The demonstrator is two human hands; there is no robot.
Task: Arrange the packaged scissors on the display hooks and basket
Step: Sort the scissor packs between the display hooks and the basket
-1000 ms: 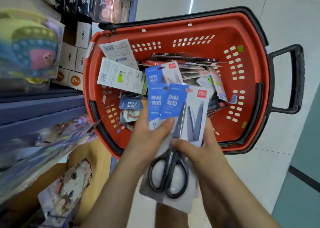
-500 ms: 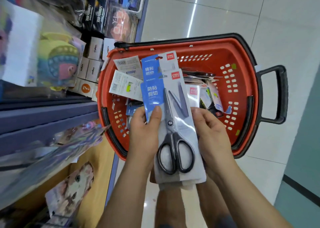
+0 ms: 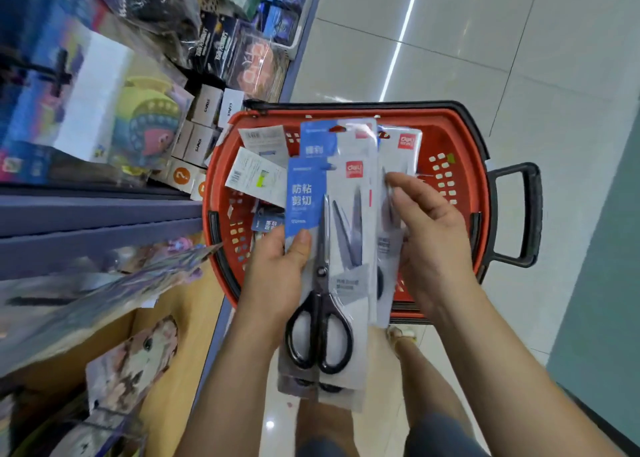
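Left hand (image 3: 277, 276) gripping stacked scissors packs (image 3: 329, 248) above red basket (image 3: 464, 193), right hand (image 3: 429, 234) loosely pinching rear pack's edge

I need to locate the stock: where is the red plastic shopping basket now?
In the head view, the red plastic shopping basket sits on the pale floor, centre, right of the shelves, behind the scissors packs held by both hands.

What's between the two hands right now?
In the head view, the packaged scissors fill the gap between left hand and right hand, held above the red basket.
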